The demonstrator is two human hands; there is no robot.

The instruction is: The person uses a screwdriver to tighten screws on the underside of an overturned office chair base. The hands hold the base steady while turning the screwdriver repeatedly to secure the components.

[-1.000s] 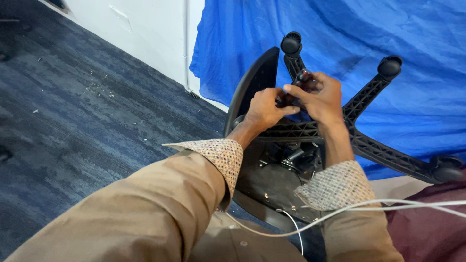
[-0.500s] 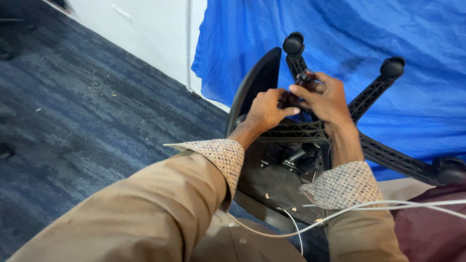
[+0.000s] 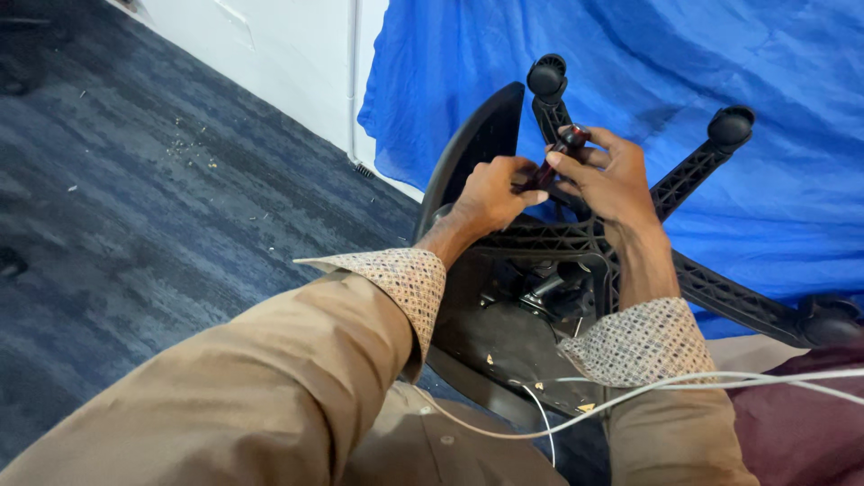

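An office chair lies tipped over in front of me, its black star base (image 3: 684,175) with castor wheels (image 3: 546,76) pointing up and its black seat underside (image 3: 504,333) facing me. My right hand (image 3: 607,175) is closed around a dark tool with a red handle (image 3: 562,148) held at the hub of the base. My left hand (image 3: 490,193) grips the lower part of the same tool beside the hub. Both sleeves are tan with patterned cuffs.
A blue cloth (image 3: 648,81) hangs behind the chair. A white wall (image 3: 270,54) runs along the dark blue carpet (image 3: 135,198), which carries scattered crumbs. A white cable (image 3: 630,391) crosses my lap. A maroon object (image 3: 801,423) sits at lower right.
Both hands have stayed on the tool at the chair hub, with only a slight shift of the right hand upward. The chair has not moved.
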